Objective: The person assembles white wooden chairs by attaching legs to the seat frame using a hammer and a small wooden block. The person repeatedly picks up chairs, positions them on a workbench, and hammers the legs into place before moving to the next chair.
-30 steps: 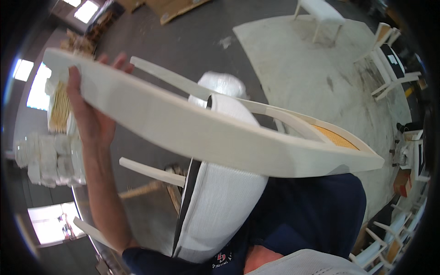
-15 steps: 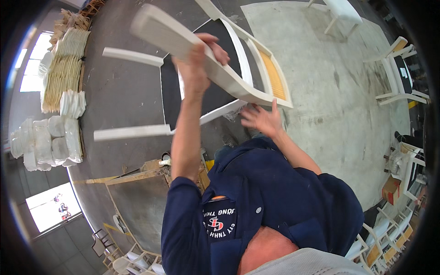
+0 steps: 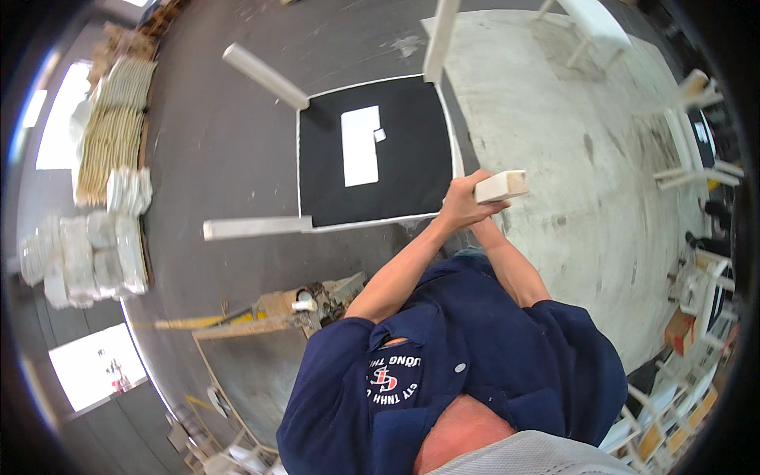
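A white wooden chair (image 3: pixel 459 164) is tipped so that the black underside (image 3: pixel 412 150) of its seat faces me. On that black cloth are a white label (image 3: pixel 360 146) and a small white tag. My left hand (image 3: pixel 463 204) is closed round the near right leg (image 3: pixel 500 188) of the chair, whose square end points up at me. Two other legs, one at the far left (image 3: pixel 265 75) and one at the near left (image 3: pixel 257 227), stick outward. Below the held leg my right forearm (image 3: pixel 511 257) reaches in; its hand is mostly hidden behind the left hand and the leg.
A pale sheet (image 3: pixel 554 261) covers the floor on the right, with more white chairs (image 3: pixel 689 150) along its edge. Stacked cream parts (image 3: pixel 115 127) and plastic-wrapped bundles (image 3: pixel 83 253) stand at the left. Close by on the near left is a worn board-topped bench (image 3: pixel 253 372).
The chair has turned so its seat underside faces me and its backrest is out of sight. My left hand has moved right and nearer; my right hand, spread before, has gone behind it.
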`<control>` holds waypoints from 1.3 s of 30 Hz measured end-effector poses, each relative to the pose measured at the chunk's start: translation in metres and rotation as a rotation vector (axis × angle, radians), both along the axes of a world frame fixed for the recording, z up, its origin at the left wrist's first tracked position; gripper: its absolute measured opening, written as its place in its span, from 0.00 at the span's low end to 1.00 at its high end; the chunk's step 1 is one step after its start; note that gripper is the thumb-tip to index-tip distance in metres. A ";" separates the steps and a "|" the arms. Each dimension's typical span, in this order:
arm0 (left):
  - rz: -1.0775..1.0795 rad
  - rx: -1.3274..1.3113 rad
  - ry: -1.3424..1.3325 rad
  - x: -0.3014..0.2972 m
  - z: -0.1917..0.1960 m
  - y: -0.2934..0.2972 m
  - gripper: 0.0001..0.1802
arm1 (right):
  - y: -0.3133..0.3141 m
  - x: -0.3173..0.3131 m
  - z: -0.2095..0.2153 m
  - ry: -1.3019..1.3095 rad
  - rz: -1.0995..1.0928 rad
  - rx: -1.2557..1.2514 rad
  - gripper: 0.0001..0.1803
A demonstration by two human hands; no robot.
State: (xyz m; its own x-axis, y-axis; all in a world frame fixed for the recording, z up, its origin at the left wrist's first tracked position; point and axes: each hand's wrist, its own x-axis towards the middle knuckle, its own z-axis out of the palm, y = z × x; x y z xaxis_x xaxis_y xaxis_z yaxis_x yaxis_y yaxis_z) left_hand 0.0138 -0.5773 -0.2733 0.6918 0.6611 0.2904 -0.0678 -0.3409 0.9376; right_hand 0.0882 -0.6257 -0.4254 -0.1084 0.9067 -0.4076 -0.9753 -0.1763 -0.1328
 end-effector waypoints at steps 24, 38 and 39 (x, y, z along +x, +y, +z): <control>0.266 -0.071 0.425 -0.169 -0.048 -0.017 0.14 | -0.057 0.034 0.264 -2.351 -0.658 0.241 0.17; 0.461 -0.394 0.765 -0.411 -0.151 -0.151 0.16 | -0.019 0.185 0.196 -1.119 0.027 0.031 0.22; 0.460 -0.399 0.806 -0.423 -0.153 -0.151 0.16 | -0.018 0.209 0.196 -1.101 0.061 0.061 0.21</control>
